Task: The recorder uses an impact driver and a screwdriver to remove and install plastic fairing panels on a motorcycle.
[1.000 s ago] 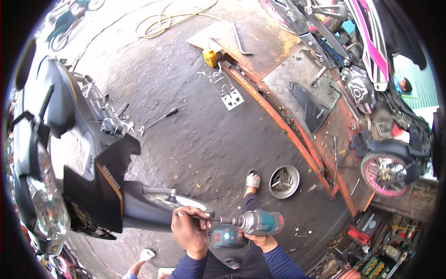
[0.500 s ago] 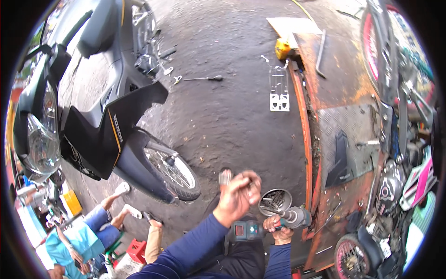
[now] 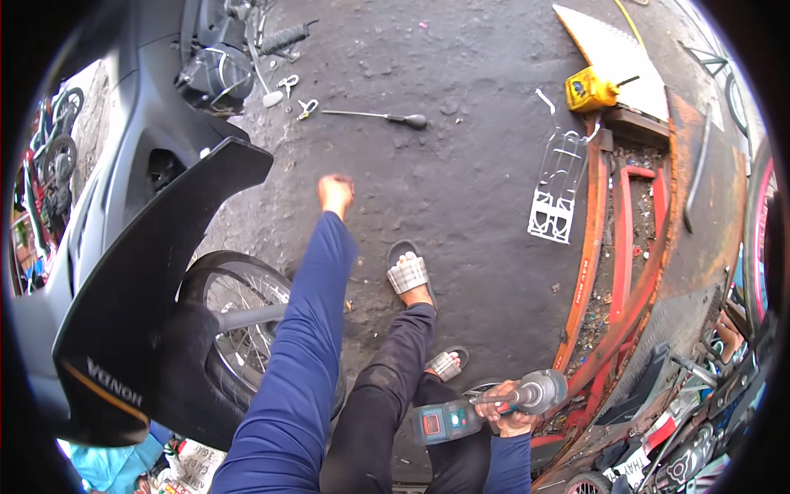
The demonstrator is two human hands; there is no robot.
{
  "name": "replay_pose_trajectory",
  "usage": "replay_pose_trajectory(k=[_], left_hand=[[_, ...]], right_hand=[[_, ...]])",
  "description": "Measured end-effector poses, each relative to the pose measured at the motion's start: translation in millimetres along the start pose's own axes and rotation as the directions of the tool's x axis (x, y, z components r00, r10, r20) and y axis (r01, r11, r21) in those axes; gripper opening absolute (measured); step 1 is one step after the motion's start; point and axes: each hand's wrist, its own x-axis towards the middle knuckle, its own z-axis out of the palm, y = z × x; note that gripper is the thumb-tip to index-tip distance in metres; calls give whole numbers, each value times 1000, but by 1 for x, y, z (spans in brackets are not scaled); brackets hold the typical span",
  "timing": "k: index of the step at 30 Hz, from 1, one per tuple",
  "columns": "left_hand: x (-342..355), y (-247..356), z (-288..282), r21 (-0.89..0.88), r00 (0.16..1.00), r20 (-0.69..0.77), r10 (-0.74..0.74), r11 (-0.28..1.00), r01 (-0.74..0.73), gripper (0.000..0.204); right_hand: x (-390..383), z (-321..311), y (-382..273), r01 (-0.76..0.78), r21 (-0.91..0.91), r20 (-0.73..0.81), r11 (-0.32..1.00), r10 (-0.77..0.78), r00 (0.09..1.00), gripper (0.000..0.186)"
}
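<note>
My right hand (image 3: 508,412) grips a teal and grey cordless impact wrench (image 3: 541,392) at the lower right, its battery end lying over my leg. My left arm stretches forward across the ground. At its end my left hand (image 3: 336,194) is closed like a fist, seen from the back; whether anything is inside is hidden. Ahead of that hand a long screwdriver (image 3: 405,121) with a dark handle lies on the ground, apart from it. Two small metal pieces rest near its tip, one of them a ring-ended part (image 3: 308,109).
A black motorcycle (image 3: 156,329) stands along the left, its front wheel (image 3: 239,317) beside my arm. On the right, a silver wire rack (image 3: 553,198) lies next to a rusty orange-edged platform (image 3: 580,296). A yellow container (image 3: 589,90) stands at that platform's far end.
My left hand has moved forward and left, from near my lap toward the screwdriver, and closed. The view has shifted with my head. The impact wrench stays in my right hand.
</note>
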Motion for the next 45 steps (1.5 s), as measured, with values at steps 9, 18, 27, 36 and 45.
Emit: replay_pose_trajectory(k=[9,18,27,36,45], left_hand=[[71,88,18,-350,997,43,71,935,-52,17],[70,24,11,8,950,-312,-28,999,32,58],[-384,57,-29,-609,931,333,-148,720,333,19],[-594,200,-285,-992,951,25,308,-114,63,59],[-573,120,-408,-976,930,219,295,80,205,35]], right_hand=[[51,6,-13,-80,-124,-129,989,64,990,39],[50,18,-11,-60,-106,-96,993,49,994,41],[-12,93,-23,-67,-293,69,954,91,993,40],[-104,232,27,-88,-613,123,786,204,971,39],[-141,348,171,267,-949,290,169,134,948,38]])
